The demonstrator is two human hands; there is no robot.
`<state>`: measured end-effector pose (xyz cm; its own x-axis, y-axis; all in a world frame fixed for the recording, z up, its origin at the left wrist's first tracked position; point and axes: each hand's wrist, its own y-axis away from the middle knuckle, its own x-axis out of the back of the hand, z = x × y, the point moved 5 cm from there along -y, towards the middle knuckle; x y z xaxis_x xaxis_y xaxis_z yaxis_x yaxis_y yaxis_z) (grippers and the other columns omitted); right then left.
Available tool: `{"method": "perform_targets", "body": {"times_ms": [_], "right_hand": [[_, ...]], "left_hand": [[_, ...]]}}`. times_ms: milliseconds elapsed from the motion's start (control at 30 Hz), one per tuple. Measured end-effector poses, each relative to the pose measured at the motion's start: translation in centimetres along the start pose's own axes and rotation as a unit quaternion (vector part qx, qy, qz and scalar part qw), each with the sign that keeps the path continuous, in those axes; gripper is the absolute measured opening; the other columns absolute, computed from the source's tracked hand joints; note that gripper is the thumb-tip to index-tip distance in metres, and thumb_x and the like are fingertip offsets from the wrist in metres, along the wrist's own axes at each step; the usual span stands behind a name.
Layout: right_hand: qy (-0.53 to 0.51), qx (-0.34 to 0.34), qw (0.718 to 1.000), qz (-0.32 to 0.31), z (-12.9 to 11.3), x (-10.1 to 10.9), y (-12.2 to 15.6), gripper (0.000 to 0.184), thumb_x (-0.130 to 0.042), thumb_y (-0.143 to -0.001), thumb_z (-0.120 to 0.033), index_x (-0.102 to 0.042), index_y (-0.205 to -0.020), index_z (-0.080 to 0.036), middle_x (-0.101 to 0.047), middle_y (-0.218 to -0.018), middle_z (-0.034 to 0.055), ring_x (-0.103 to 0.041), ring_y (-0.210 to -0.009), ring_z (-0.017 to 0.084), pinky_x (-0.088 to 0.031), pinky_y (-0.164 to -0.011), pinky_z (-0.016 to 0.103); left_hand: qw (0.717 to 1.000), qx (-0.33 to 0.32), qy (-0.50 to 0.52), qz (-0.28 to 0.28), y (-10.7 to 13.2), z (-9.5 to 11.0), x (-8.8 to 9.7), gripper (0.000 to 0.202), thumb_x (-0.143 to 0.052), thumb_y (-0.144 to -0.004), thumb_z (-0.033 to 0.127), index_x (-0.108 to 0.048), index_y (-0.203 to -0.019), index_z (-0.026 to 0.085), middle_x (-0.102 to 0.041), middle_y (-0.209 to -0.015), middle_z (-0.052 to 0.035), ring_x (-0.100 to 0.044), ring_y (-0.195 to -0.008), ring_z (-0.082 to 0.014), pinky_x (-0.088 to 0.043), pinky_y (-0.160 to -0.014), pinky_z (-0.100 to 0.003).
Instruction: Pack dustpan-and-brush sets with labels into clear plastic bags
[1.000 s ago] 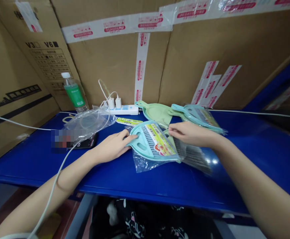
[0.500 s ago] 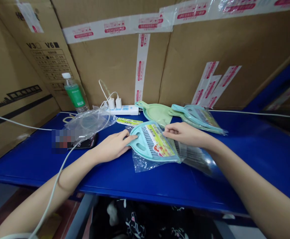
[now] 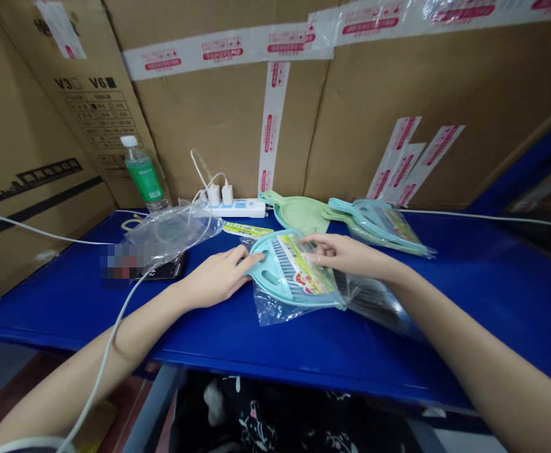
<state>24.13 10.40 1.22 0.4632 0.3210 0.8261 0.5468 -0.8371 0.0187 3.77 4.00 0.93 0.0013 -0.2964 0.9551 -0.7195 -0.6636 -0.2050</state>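
Observation:
A light blue dustpan-and-brush set (image 3: 290, 277) with a colourful label lies in a clear plastic bag on the blue table (image 3: 332, 343). My left hand (image 3: 216, 277) rests beside it, fingers extended, fingertips touching the dustpan's handle end. My right hand (image 3: 346, 255) lies over the top right of the bag, its fingers blurred and curled on the plastic. Grey brush bristles (image 3: 374, 296) inside the bag stretch out under my right wrist.
A green dustpan (image 3: 298, 212) and another bagged blue set (image 3: 381, 223) lie behind. A power strip (image 3: 235, 206), a green-labelled bottle (image 3: 143, 175), an empty clear bag (image 3: 169, 231) and a dark phone (image 3: 164, 270) sit to the left. Taped cardboard boxes (image 3: 237, 113) wall the back.
My right hand has slid leftward across the top of the bagged set. My left hand has stayed at the handle.

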Motion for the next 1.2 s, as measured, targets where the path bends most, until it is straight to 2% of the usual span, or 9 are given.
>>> {"method": "perform_targets", "body": {"times_ms": [167,467,600,700,767,867,967,1100,1200], "right_hand": [[0.051,-0.011,0.998,0.036,0.1,-0.2,0.0,0.058,-0.060,-0.073,-0.035,-0.055,-0.127,-0.015,-0.061,-0.068,-0.0003,-0.051,-0.056,0.014,-0.038,-0.052,0.027],[0.065,-0.021,0.996,0.049,0.7,1.3,0.1,0.055,-0.062,-0.068,-0.026,-0.058,-0.121,-0.013,-0.063,-0.074,0.0018,-0.054,-0.058,0.015,-0.044,-0.056,0.028],[0.096,0.014,0.986,0.138,0.9,3.2,0.7,0.039,-0.052,-0.073,-0.020,-0.061,-0.111,-0.018,-0.059,-0.067,-0.0002,-0.053,-0.054,0.015,-0.043,-0.054,0.028],[0.113,0.036,0.969,0.216,-0.1,4.4,0.9,0.040,-0.043,-0.078,-0.017,-0.057,-0.116,-0.017,-0.059,-0.067,0.0009,-0.055,-0.057,0.017,-0.045,-0.058,0.031],[0.108,0.057,0.966,0.229,-1.4,4.6,0.2,0.045,-0.040,-0.080,-0.015,-0.051,-0.123,-0.014,-0.061,-0.072,0.0026,-0.057,-0.062,0.018,-0.046,-0.062,0.033],[0.090,0.102,0.974,0.182,-3.8,3.7,-2.5,0.049,-0.043,-0.080,-0.012,-0.047,-0.129,-0.011,-0.065,-0.086,0.0059,-0.059,-0.070,0.017,-0.047,-0.067,0.033],[0.097,0.115,0.981,0.126,-5.5,2.1,-6.1,0.048,-0.050,-0.081,-0.011,-0.049,-0.128,-0.013,-0.067,-0.088,0.0054,-0.061,-0.070,0.016,-0.047,-0.069,0.031],[0.133,0.098,0.984,0.072,-6.4,0.0,-9.9,0.039,-0.057,-0.076,-0.005,-0.059,-0.114,-0.012,-0.070,-0.083,0.0057,-0.064,-0.071,0.016,-0.048,-0.070,0.028],[0.148,0.103,0.981,0.067,-6.3,-0.3,-10.7,0.034,-0.064,-0.071,-0.005,-0.064,-0.104,-0.012,-0.071,-0.087,0.0085,-0.065,-0.076,0.018,-0.048,-0.071,0.030]], "left_hand": [[1.000,0.001,0.004,0.001,0.0,0.2,0.1,0.037,-0.032,-0.095,0.022,-0.042,-0.130,0.012,-0.055,-0.095,-0.0092,-0.057,-0.081,-0.0189,-0.052,-0.070,-0.033],[1.000,0.002,0.018,0.011,0.0,0.2,0.2,0.037,-0.033,-0.095,0.023,-0.044,-0.129,0.015,-0.055,-0.095,-0.0083,-0.056,-0.080,-0.0176,-0.052,-0.070,-0.032],[1.000,-0.011,0.019,0.012,0.1,0.3,0.2,0.036,-0.033,-0.095,0.022,-0.046,-0.127,0.015,-0.055,-0.095,-0.0083,-0.056,-0.078,-0.0173,-0.052,-0.069,-0.032],[0.999,-0.029,0.024,0.017,0.2,0.5,0.3,0.035,-0.035,-0.094,0.022,-0.046,-0.127,0.014,-0.054,-0.097,-0.0090,-0.055,-0.077,-0.0177,-0.051,-0.067,-0.031],[0.999,-0.038,0.024,0.015,0.3,0.7,0.4,0.035,-0.036,-0.094,0.021,-0.045,-0.127,0.013,-0.054,-0.096,-0.0090,-0.056,-0.077,-0.0182,-0.051,-0.067,-0.031],[0.999,-0.049,0.019,0.005,0.3,1.0,0.4,0.036,-0.037,-0.094,0.021,-0.043,-0.128,0.014,-0.053,-0.097,-0.0087,-0.056,-0.080,-0.0192,-0.051,-0.068,-0.032],[0.999,-0.048,0.017,-0.006,0.3,1.1,0.4,0.035,-0.039,-0.094,0.021,-0.043,-0.128,0.015,-0.053,-0.097,-0.0081,-0.056,-0.081,-0.0191,-0.051,-0.070,-0.032],[0.999,-0.037,0.015,-0.017,0.3,1.1,0.3,0.034,-0.041,-0.093,0.022,-0.044,-0.127,0.017,-0.054,-0.097,-0.0071,-0.057,-0.081,-0.0180,-0.051,-0.072,-0.031],[0.999,-0.042,0.010,-0.018,0.3,1.1,0.3,0.034,-0.042,-0.093,0.023,-0.044,-0.127,0.016,-0.054,-0.097,-0.0075,-0.057,-0.081,-0.0185,-0.051,-0.072,-0.031]]}}
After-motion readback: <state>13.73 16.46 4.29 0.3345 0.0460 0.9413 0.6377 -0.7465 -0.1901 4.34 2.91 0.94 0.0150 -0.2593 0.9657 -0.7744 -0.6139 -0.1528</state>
